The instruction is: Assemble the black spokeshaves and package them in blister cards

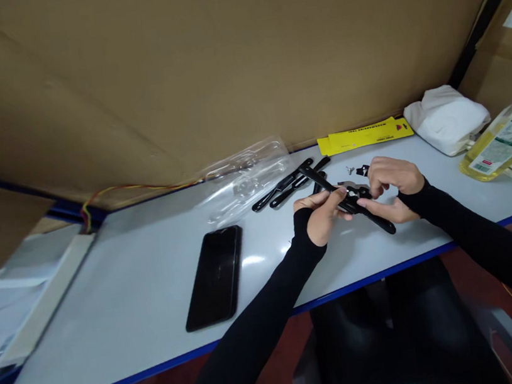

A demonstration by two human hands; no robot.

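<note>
Both my hands meet over the right part of the white table (pixel 115 339), closed on a black hand tool (pixel 351 200) with long handles. My left hand (pixel 321 214) grips it from the left, fingers wrapped round its middle. My right hand (pixel 391 189) pinches the tool's head from the right, with one handle sticking out below toward the table edge. Two more black handle pieces (pixel 284 187) lie just behind my left hand. A small metal screw (pixel 349 170) and a small black part (pixel 361 170) rest on the table behind my right hand.
A black phone (pixel 215 275) lies face up left of my hands. Clear plastic packaging (pixel 244 177) and a yellow card (pixel 362 135) sit by the cardboard wall. A white cloth (pixel 445 117) and a bottle of yellow liquid (pixel 501 141) stand at the right.
</note>
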